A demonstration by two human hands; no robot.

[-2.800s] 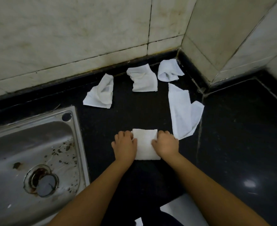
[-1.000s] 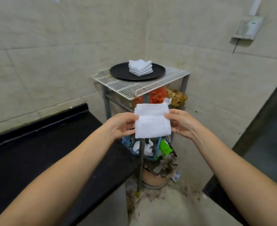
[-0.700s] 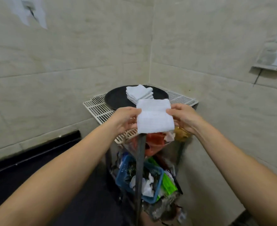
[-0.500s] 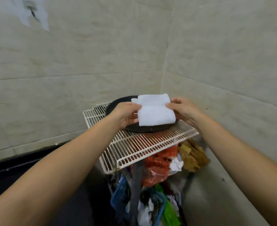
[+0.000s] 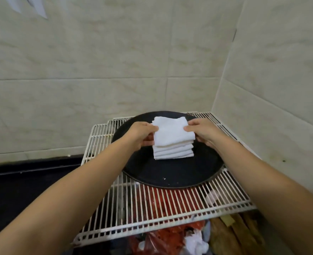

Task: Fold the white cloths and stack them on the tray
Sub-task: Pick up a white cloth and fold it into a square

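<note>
A folded white cloth (image 5: 172, 131) lies on top of a stack of folded white cloths (image 5: 173, 152), which stands on a round black tray (image 5: 172, 176). My left hand (image 5: 142, 134) pinches the top cloth's left edge and my right hand (image 5: 202, 130) pinches its right edge. Both hands hold the cloth at the top of the stack. The tray's far rim is partly hidden behind the cloths and my hands.
The tray rests on a white wire rack (image 5: 163, 208) set in a tiled wall corner. Under the rack are red plastic bags (image 5: 163, 236) and other clutter. A black countertop (image 5: 23, 184) lies to the left, lower down.
I carried the folded cloth from the counter over to the rack. It has come down from above the tray onto the top of the stack, still held by both hands.
</note>
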